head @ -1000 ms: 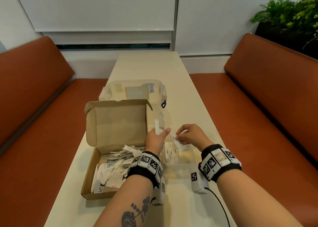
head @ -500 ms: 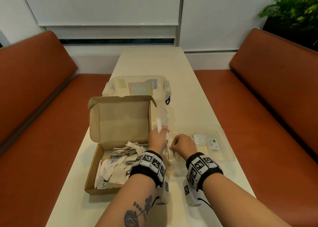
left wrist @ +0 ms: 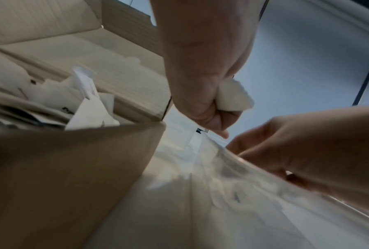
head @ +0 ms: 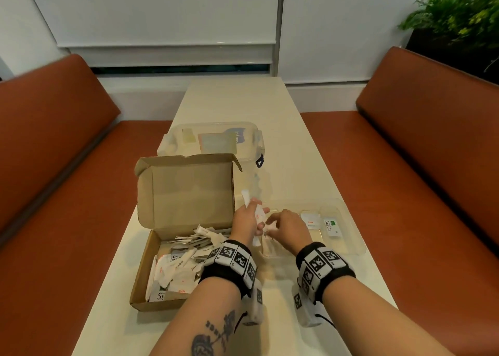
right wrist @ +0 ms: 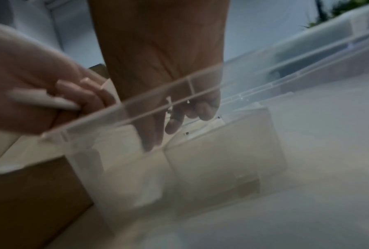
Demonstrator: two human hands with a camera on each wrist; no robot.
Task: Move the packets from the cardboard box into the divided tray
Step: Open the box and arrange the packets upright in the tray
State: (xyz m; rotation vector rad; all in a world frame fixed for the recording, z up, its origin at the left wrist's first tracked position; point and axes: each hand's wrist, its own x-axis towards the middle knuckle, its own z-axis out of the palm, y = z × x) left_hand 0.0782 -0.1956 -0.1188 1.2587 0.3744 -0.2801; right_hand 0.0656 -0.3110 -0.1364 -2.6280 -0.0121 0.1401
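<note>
Gripping a bunch of white paper packets [head: 252,207], the left hand [head: 247,222] is hovering just right of the open brown cardboard box [head: 186,193], where many packets [head: 178,266] are still lying. Beside it, the right hand [head: 289,227] is reaching curled fingers into the clear plastic divided tray [head: 351,237], pinching a white packet [head: 270,226]; two packets [head: 321,223] are sitting further right.

right hand [head: 287,227]: moved left and down into divided tray's [head: 348,243] left compartment | left hand [head: 247,220]: lowered slightly, packets [head: 252,207] gripped | Stevia packet [head: 331,227]: uncovered
</note>
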